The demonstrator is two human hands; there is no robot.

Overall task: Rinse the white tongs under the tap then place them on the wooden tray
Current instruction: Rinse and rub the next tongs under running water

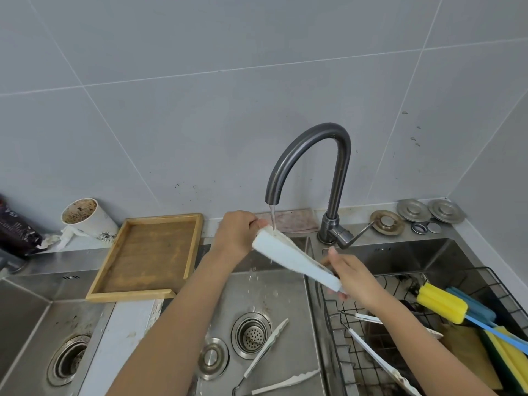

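White tongs under the running tap

White tongs (297, 260) are held in both hands over the middle sink (274, 298). The left hand (235, 237) has its grip closed around one end of them, up by the water. The right hand (353, 277) has its grip pinched on the other end, lower down and to the right. The tongs slant down from left to right. A thin stream of water (272, 217) falls from the grey tap (307, 155) and hits them near the left hand. Drops splash into the sink below.

A second pair of white tongs (267, 350) lies on the sink floor, near the round drain (251, 335) and a loose metal plug (213, 358). The wooden tray (147, 257) sits to the left, on the edge by the wall, with nothing on it. On the right, a black wire basket (497, 284) holds a yellow sponge brush (443, 302) with a blue handle, and more sponges. A dirty white cup (85, 217) stands behind the tray.
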